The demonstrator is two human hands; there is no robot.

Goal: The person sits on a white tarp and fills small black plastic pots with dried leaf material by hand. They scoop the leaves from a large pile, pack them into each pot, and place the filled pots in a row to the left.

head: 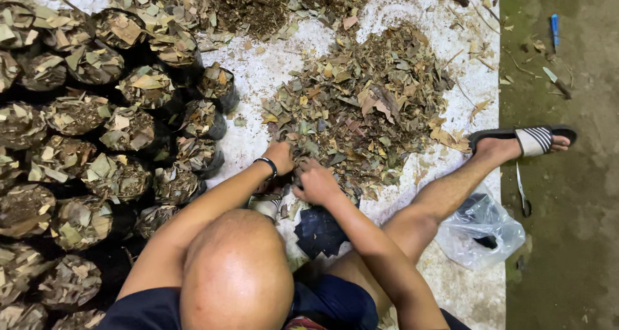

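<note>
Two hands (300, 172) in dry leaf pile (361, 104)

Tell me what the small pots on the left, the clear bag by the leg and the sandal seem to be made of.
Pots: thin black plastic film, probably; the sides crease and sag. Clear bag: glossy transparent plastic, crumpled with bright glints. Sandal: dark rubber or foam sole, matte, with a striped band, perhaps fabric or rubber.
</note>
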